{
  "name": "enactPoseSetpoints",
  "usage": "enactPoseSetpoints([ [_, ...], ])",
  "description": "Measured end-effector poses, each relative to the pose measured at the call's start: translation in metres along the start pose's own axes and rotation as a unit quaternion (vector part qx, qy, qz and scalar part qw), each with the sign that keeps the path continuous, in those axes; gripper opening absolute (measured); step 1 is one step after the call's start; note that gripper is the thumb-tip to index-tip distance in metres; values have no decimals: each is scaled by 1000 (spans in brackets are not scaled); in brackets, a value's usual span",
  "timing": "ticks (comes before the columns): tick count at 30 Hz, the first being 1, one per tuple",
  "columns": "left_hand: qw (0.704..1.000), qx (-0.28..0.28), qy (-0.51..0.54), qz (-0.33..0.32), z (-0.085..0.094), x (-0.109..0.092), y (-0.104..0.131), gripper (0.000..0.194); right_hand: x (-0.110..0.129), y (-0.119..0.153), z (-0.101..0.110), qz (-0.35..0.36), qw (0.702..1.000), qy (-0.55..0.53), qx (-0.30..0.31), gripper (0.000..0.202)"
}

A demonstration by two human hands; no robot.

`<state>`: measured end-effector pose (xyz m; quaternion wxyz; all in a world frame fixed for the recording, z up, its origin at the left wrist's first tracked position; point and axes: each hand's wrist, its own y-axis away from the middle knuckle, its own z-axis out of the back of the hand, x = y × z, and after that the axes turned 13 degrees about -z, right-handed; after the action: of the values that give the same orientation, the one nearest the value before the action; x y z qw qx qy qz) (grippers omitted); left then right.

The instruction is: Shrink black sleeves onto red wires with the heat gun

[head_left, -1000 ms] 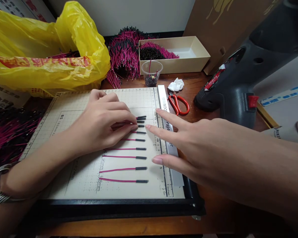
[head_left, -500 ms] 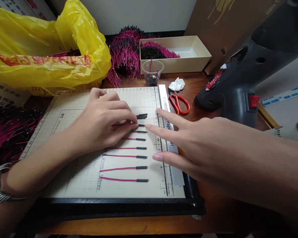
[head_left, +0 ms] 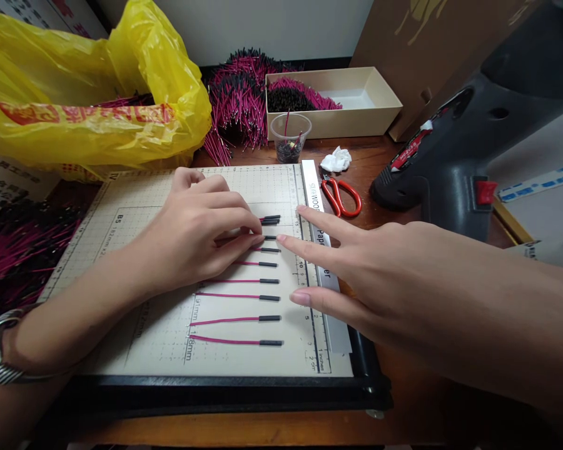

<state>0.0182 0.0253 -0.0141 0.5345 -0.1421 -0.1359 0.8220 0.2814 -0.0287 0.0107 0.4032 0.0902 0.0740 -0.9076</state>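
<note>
My left hand (head_left: 201, 228) rests on the paper cutter's cream board (head_left: 136, 350), thumb and index finger pinched on a pink wire. That wire's black sleeve (head_left: 271, 237) sticks out to the right of the fingertips; the rest is hidden under the hand. My right hand (head_left: 356, 269) is open, fingers spread, with one fingertip at the free end of the same sleeve. Toward me several more black-sleeved wires (head_left: 234, 281) lie in a spaced row, sleeves to the right. Just beyond the pinch is a small group of black sleeves (head_left: 272, 219).
Behind the board stand a clear plastic cup (head_left: 291, 150) and a cream box (head_left: 328, 122) of wires, beside a wire heap (head_left: 239, 100). Red-handled snips (head_left: 342, 197) and crumpled tissue (head_left: 336, 159) lie right. A heat gun (head_left: 460, 169) and yellow bag (head_left: 136, 140) flank the board.
Both hands hold nearly the same positions over the wires. The whole view has shifted very slightly; no wire has visibly moved on the board.
</note>
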Motion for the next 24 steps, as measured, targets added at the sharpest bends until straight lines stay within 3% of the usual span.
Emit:
enactPoseSetpoints([
  [3,1000,6,-2,6,0,0,0,25,-2,-1,-5,19,999,0,-31,38],
  [9,1000,4,12,1,1,0,-1,23,-4,2,-4,24,1000,10,-17,42],
  [18,1000,5,3,4,5,1,-3,23,-4,-3,12,4,1000,22,3,41],
  [24,1000,0,6,28,8,5,-7,22,-11,-3,4,17,999,34,-15,39],
])
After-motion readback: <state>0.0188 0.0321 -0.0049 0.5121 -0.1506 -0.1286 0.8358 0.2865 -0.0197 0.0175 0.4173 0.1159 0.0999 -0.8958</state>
